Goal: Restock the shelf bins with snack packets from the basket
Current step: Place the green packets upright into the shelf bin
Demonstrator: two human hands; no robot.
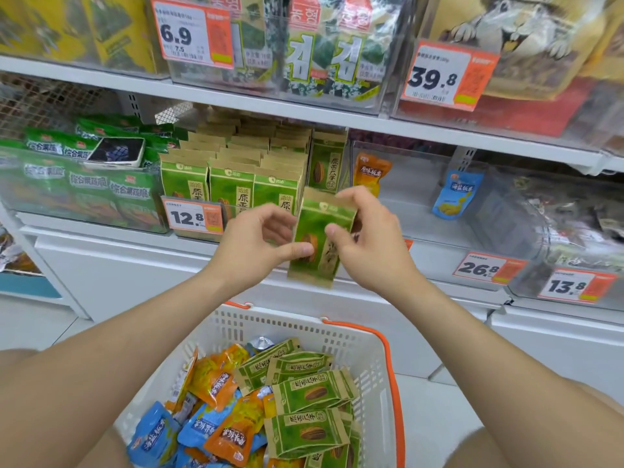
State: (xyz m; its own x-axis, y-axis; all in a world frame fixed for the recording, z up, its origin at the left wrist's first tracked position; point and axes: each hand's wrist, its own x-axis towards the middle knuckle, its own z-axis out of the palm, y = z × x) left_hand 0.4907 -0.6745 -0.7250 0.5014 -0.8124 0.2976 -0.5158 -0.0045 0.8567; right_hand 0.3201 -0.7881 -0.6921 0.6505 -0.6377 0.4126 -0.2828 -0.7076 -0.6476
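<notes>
At bottom centre, the white slatted plastic basket (371, 352) is sitting half-full. Mid-frame, the left hand (251, 246) and right hand (368, 241) are both pinching one upright green-and-tan paper seed packet (312, 224). Its matching clear shelf bin (236, 207) is waiting just up-left, behind.

- Two hands, the left hand (256, 244) and the right hand (371, 241), together hold one green packet (317, 228).
- One white basket (378, 359).
- At least five green basket packets (314, 393) (305, 430) (299, 364) (266, 361) (337, 456).
- Five readable price tags (189, 32) (445, 76) (192, 217) (486, 268) (574, 285).
- Three front-row packets (184, 184) (231, 189) (275, 194) and one sideways packet (326, 167) beside them.
- One orange packet (371, 172) and one blue packet (456, 194) standing in the shelf bins on the right.
- Two seaweed packs (300, 59) (347, 59) facing front.
- One phone (116, 152).
</notes>
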